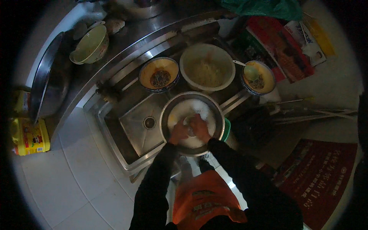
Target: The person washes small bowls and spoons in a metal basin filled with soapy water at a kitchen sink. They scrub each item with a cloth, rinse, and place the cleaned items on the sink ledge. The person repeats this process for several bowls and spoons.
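Note:
A round metal basin (220, 122) holds cloudy, whitish water with foam on its far right side. Both of my hands are down in it, near its middle. My left hand (179, 131) is on the left and my right hand (199, 127) on the right, close together around a small roundish light item, perhaps a bowl or cup, too blurred to tell. Behind the basin stands a large pale bowl (207, 67) with residue inside. A patterned bowl (159, 74) with a dark stained bottom is to its left. Another patterned bowl (260, 77) on its right holds a light green ladle (251, 72).
The basin overlaps the right part of a steel sink (141, 126) with a drain. A pale green bowl (93, 46) and a large metal pan (47, 77) stand at the upper left. A yellow tub (31, 136) is at far left. Printed bags (281, 49) lie at upper right.

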Action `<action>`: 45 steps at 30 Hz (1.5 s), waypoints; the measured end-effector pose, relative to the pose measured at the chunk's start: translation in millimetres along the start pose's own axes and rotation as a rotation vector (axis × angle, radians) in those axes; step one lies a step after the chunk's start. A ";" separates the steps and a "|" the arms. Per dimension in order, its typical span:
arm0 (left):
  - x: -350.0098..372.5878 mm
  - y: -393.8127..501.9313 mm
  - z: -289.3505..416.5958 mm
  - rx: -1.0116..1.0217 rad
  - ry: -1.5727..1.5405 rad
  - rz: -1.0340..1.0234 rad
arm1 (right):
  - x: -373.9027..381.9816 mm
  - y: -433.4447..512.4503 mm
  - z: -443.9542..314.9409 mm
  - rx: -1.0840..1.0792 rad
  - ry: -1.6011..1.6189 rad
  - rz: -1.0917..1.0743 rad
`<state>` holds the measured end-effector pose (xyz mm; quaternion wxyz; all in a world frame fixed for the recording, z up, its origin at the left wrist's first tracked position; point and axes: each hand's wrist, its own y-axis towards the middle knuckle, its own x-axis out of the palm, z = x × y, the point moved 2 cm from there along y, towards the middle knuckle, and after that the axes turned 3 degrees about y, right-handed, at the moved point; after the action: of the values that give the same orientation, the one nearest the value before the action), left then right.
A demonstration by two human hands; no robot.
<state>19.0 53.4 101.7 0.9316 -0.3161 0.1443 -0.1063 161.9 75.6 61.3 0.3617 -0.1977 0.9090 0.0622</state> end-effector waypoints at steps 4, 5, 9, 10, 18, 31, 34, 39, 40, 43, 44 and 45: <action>35.9 13.9 -22.3 0.347 -0.233 0.506 | 25.4 -8.8 14.7 0.496 0.521 0.200; 31.6 22.3 -27.0 0.619 0.078 0.442 | 30.1 -9.7 15.9 0.705 1.029 0.264; -8.2 56.4 -61.0 0.673 0.393 -0.042 | -8.0 -3.3 20.2 0.304 0.637 -0.233; -1.2 62.4 -65.7 0.505 0.281 0.005 | -12.3 -2.2 14.6 0.214 0.526 -0.158; 24.5 14.1 -36.0 0.650 0.466 0.471 | -7.0 -6.3 14.9 0.312 0.881 -0.230; 6.3 -17.0 -19.6 0.566 0.595 0.170 | -33.3 34.4 43.9 0.302 -0.031 -0.041; -3.5 -2.9 -45.1 0.324 0.002 0.183 | -3.8 28.4 43.3 -0.144 -0.473 -0.148; -8.5 -4.1 -53.2 0.250 -0.365 0.042 | 11.6 26.0 61.2 -0.171 -0.194 0.055; -7.7 -2.8 -50.5 0.193 -0.431 -0.021 | 6.4 26.3 58.1 -0.054 0.026 0.114; -4.9 0.0 -35.6 0.329 -0.492 -0.054 | -16.7 15.7 15.7 -0.054 0.305 0.159; -2.3 0.1 -31.2 0.335 -0.504 -0.073 | -26.2 8.8 -6.2 -0.152 0.334 0.179; -1.3 0.9 -25.5 0.360 -0.518 -0.070 | -33.4 7.3 -28.2 -0.233 0.233 0.150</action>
<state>9.3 40.2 82.1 0.9741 -0.1675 -0.1301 -0.0782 163.1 85.5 104.5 0.2229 -0.1757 0.9436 0.1707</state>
